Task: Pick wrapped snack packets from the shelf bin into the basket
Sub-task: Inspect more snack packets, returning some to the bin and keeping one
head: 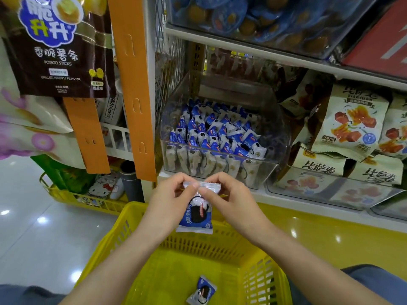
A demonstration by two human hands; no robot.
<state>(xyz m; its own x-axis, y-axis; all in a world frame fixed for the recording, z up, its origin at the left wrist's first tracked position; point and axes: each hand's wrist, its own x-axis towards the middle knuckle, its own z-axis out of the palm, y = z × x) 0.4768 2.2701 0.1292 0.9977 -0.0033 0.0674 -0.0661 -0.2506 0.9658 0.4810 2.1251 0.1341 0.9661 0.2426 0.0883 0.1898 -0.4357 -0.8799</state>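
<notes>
Both hands meet over the far rim of the yellow basket (141, 219), just in front of the shelf edge. Left hand (170, 195) pinches the crimped top seal of a blue-and-white snack packet (196, 214) between thumb and forefinger. Right hand (229, 194) pinches the same seal from the other side, so the packet hangs straight down between them (print side facing the camera). Its lower edge sits level with the basket's far wall.

A second packet (201, 290) of the same kind lies on the basket floor, tilted, near the front.

Clear plastic bin (273, 170) on the shelf directly behind the hands, packed with more of the same blue-and-white packets (211, 133) standing on end in rows.

To the right of the bin, cream-coloured bags (350, 124) with red-orange print, stacked in another clear tray. Upper left, a brown bag of potato sticks (59, 47) hangs beside orange hanging strips (132, 84). Another yellow basket (72, 199) sits on the floor at left.
</notes>
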